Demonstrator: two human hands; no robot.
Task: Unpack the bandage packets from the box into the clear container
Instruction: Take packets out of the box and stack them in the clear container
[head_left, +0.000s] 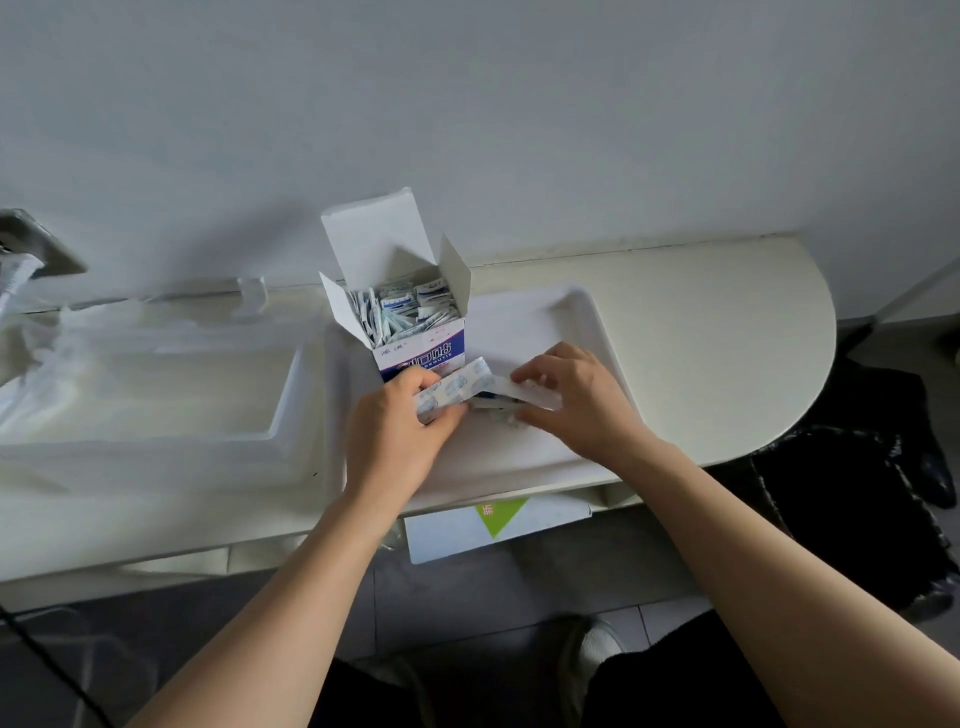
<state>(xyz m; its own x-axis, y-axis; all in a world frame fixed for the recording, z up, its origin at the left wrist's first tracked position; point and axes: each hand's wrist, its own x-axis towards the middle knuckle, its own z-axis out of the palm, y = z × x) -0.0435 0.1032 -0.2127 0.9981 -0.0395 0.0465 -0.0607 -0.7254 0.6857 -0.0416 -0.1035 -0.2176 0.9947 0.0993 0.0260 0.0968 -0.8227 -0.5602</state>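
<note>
An open white and blue cardboard box (421, 348) stands on a white tray (582, 312), its flaps up and several bandage packets (402, 306) showing inside. Just in front of the box, my left hand (395, 431) pinches a strip of packets with a blue print (452, 387). My right hand (576, 400) pinches another white packet strip (524, 392) right beside it. The two strips meet between my hands. The clear container (156, 374) lies to the left of the tray, wide and shallow, with nothing visible in it.
The rounded end of the white table (727, 338) lies to the right, against a white wall. A clear plastic bag (15, 280) sits at the far left. A white sheet with a green patch (498, 519) shows under the table edge. Dark fabric (857, 493) lies on the floor, right.
</note>
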